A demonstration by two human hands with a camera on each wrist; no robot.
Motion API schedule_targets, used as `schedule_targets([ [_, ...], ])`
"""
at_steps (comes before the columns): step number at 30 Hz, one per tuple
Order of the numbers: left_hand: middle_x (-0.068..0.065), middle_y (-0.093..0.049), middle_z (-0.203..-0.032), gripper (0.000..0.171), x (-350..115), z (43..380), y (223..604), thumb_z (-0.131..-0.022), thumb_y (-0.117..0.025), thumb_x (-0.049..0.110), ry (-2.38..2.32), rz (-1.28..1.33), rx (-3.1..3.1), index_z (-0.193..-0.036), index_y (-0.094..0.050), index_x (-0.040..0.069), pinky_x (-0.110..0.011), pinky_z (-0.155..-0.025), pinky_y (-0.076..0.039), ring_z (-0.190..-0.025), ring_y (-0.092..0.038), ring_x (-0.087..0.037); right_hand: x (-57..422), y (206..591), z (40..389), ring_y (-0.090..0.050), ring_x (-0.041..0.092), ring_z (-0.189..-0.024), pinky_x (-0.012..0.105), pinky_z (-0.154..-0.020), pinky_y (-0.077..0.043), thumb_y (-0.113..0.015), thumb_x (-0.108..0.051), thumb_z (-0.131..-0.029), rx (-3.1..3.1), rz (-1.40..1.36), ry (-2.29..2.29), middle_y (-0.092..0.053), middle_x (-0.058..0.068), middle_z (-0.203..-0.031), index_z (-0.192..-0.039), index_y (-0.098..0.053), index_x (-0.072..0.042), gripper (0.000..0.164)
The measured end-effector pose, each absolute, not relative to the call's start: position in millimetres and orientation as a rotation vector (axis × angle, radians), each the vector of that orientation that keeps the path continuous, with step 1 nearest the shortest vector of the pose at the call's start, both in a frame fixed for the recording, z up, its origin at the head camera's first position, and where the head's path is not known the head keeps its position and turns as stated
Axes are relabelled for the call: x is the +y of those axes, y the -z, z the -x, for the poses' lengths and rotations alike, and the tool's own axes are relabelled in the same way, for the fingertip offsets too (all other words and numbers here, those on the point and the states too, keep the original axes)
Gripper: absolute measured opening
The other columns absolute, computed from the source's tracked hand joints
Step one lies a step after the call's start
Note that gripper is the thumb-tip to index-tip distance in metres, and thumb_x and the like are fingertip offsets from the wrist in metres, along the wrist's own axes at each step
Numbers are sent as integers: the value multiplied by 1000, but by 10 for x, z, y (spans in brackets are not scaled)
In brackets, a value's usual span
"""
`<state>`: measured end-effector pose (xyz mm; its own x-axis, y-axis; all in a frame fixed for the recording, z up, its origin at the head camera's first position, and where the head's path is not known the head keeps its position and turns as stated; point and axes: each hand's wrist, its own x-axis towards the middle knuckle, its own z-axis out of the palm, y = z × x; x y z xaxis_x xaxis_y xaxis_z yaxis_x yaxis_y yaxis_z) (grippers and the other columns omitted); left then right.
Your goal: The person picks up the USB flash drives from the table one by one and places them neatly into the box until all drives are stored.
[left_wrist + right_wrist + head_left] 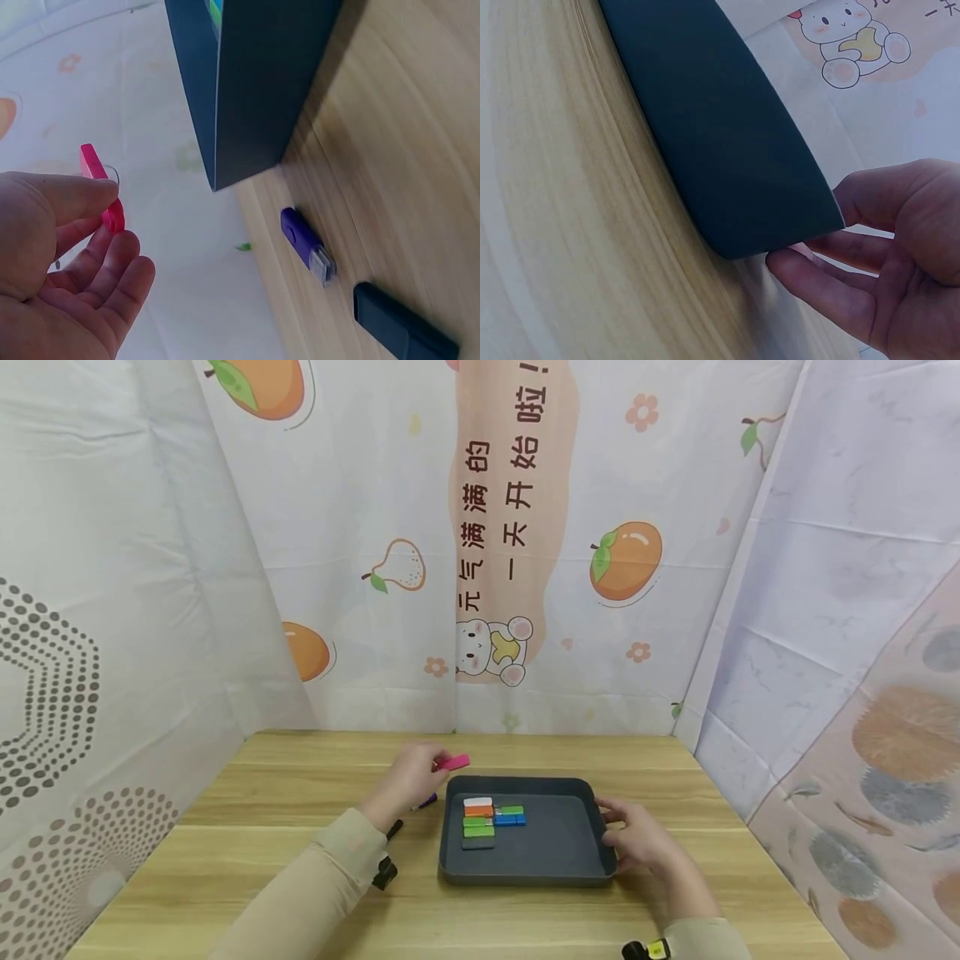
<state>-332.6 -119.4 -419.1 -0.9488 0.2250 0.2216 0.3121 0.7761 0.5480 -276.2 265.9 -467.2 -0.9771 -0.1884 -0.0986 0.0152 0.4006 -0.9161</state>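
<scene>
My left hand pinches a pink USB flash drive between thumb and fingers, raised just beyond the far left corner of a dark grey tray. In the left wrist view the pink drive stands clear of the tray wall. Inside the tray's left half lie several drives: white, orange, green, blue and grey. My right hand grips the tray's right side, fingers at its rim and underside in the right wrist view.
Left of the tray, a purple USB drive with a metal plug and a black drive lie on the wooden table. Behind the table hangs a printed curtain.
</scene>
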Motion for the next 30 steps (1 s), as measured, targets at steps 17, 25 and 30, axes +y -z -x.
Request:
schedule_targets([
  [17,-3,-62,-103,18,-898,3240,4251,-92,-76,10,853,583,-2852,-110,-74,9,-34,-81,-56,-88,-56,-18,2645,4659,2782,-67,30,-80,51,-55,-58,-59,15,-80,2494,118,1599,-54,33,-130,-150,-45,1,73],
  [25,-2,-61,-96,12,-762,3203,4266,-92,-75,7,879,647,-2845,-105,-75,8,-32,-75,-54,-83,-56,-17,2642,4649,2771,-67,31,-82,51,-55,-59,-59,15,-81,2486,117,1607,-54,32,-129,-150,-45,1,72],
  [30,-1,-60,-96,11,-701,3181,4293,-92,-75,8,875,679,-2853,-103,-75,8,-31,-73,-54,-82,-55,-17,2649,4655,2776,-68,30,-80,51,-55,-58,-58,15,-80,2482,137,1610,-54,33,-129,-151,-44,2,73],
])
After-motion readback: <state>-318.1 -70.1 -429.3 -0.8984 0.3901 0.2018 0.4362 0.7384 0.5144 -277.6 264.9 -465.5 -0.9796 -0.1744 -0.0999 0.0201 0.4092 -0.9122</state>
